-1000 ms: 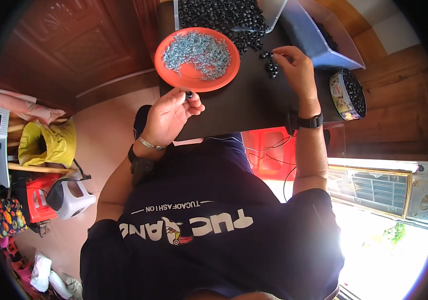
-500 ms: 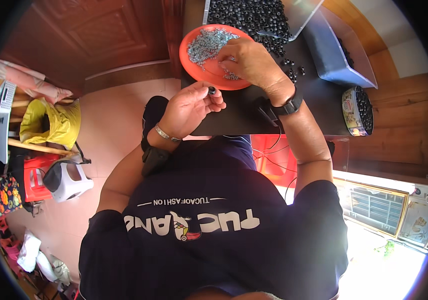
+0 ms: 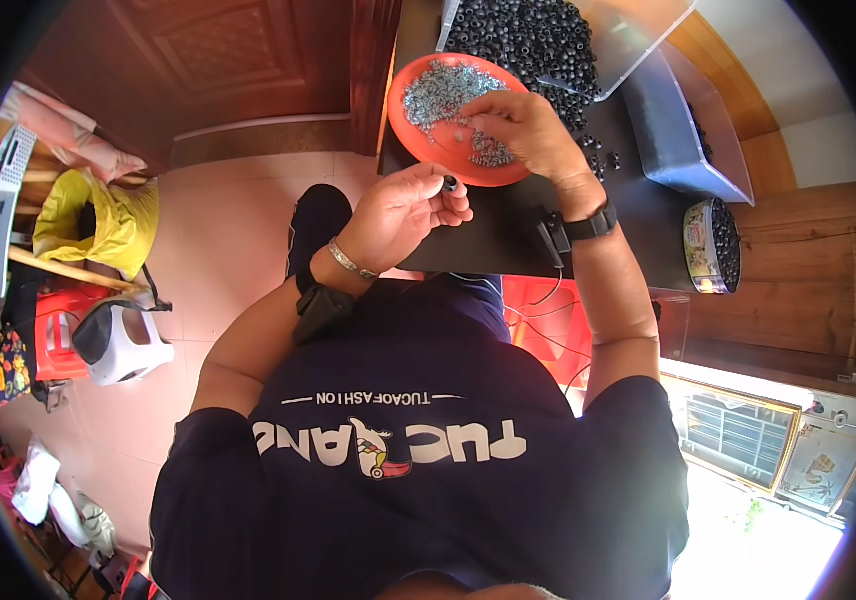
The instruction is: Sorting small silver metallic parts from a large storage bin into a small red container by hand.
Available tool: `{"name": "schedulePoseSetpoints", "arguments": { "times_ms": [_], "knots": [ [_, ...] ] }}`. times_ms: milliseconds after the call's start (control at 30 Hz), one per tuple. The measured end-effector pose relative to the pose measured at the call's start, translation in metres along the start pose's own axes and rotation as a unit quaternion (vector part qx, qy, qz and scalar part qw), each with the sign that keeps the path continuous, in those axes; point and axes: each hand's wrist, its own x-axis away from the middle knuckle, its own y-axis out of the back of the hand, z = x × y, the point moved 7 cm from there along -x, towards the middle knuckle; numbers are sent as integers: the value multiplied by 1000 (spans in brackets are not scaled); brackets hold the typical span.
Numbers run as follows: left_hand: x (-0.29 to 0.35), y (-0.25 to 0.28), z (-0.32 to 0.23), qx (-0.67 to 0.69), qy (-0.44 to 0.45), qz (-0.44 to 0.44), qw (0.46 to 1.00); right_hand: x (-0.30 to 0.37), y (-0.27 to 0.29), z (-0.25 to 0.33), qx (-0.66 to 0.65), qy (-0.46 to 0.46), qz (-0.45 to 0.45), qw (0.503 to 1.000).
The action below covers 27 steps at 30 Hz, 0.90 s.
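Note:
My left hand (image 3: 403, 215) is palm up at the near edge of the table, thumb and forefinger pinching a small black cylindrical piece (image 3: 449, 184) with a hollow look. Its other fingers are loosely curled. Just above an orange-red plate (image 3: 400, 118) hovers my right hand (image 3: 538, 140), thumb and forefinger drawn together. Whatever lies between those fingertips is too small to make out. Small shiny silver metal pieces (image 3: 443, 92) are heaped on the far side of the plate, and a smaller cluster (image 3: 491, 150) lies beneath my right hand.
Behind the plate is a clear bin of black pieces (image 3: 523, 40), some spilled onto the dark table (image 3: 638, 225). To the right stand a blue-grey bin (image 3: 678, 150) and a round tin (image 3: 714, 245) of black pieces. A black device with a cable (image 3: 551, 238) lies by my right wrist.
The whole scene has shifted slightly rightward in view. Against the plate, both hands stay in nearly the same places; the left still pinches the black piece.

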Motion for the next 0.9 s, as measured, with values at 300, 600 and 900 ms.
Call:
{"name": "schedulePoseSetpoints", "arguments": {
  "times_ms": [300,600,900],
  "knots": [
    [-3,-25,-12,-98,35,21,994,31,8,5,-282,-15,-9,959],
    [-16,-29,-14,-85,6,-23,996,62,2,41,-289,80,-14,954],
    [-14,-26,-9,-132,-9,-60,989,74,4,47,-133,82,-93,983]
  ]
}}
